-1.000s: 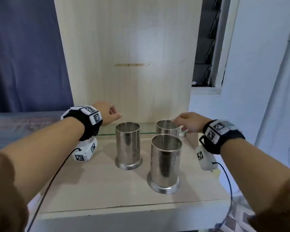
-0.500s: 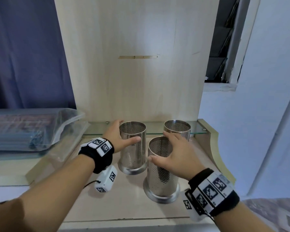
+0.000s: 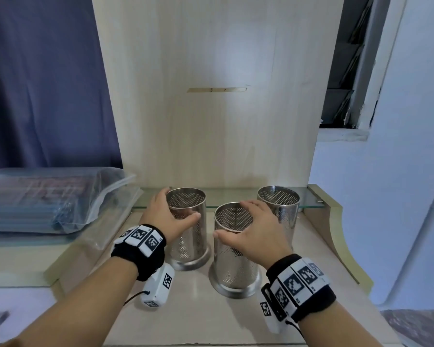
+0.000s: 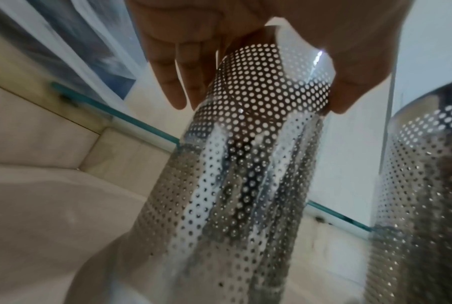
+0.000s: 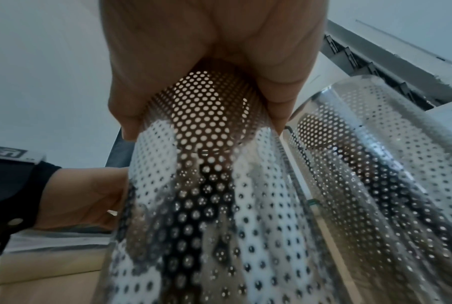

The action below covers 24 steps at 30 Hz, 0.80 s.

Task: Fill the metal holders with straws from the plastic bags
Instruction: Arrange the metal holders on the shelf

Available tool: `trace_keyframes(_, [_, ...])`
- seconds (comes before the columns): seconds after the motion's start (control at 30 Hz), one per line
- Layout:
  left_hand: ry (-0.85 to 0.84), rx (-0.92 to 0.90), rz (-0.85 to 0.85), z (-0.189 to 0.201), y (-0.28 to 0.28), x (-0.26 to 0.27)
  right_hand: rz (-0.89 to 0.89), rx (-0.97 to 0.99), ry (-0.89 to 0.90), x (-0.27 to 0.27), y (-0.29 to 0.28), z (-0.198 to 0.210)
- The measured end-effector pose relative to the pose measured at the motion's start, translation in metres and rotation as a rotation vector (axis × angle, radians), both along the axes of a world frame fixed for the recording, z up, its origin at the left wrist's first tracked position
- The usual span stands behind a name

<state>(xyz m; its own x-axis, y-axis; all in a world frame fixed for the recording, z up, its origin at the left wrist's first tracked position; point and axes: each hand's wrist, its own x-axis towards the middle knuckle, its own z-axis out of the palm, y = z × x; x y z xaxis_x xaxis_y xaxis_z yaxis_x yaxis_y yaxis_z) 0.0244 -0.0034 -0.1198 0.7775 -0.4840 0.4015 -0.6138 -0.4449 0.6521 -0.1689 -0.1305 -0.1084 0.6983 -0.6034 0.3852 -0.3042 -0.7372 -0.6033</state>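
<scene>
A pale wooden surface [image 3: 191, 319] carried the whole scene, with clear plastic bags [image 3: 48, 199] of straws stacked on the ledge at its left, well apart from the work. Three perforated metal holders stood upright and empty on it: the left holder [image 3: 188, 236], the front holder [image 3: 233, 261] just beside it, and the rear holder [image 3: 280, 209] at the back right near a glass shelf edge [image 3: 308, 206]. The left hand [image 3: 166, 217] had its grip wrapped around the upper wall of the left holder, thumb in front and fingers behind; the right hand [image 3: 254, 234] clasped the rim of the front holder from above, thumb on the near side. No straw had yet reached any holder. The likely hazards were plain: the tall, narrow cylinders stood close together, so shifting either one could knock its neighbour or the rear holder over, and a polished wall held only near the top could slip or tilt in the grip, possibly striking the glass edge.
</scene>
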Motion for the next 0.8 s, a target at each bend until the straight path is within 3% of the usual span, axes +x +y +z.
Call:
trace_keyframes(0.4, [-0.055, 0.083, 0.227, 0.004, 0.051, 0.026, -0.010, 0.005, 0.014, 0.042, 0.006, 0.002])
trace_keyframes(0.8, [-0.236, 0.182, 0.211, 0.015, 0.068, 0.019, -0.055, -0.005, -0.011, 0.068, 0.005, -0.002])
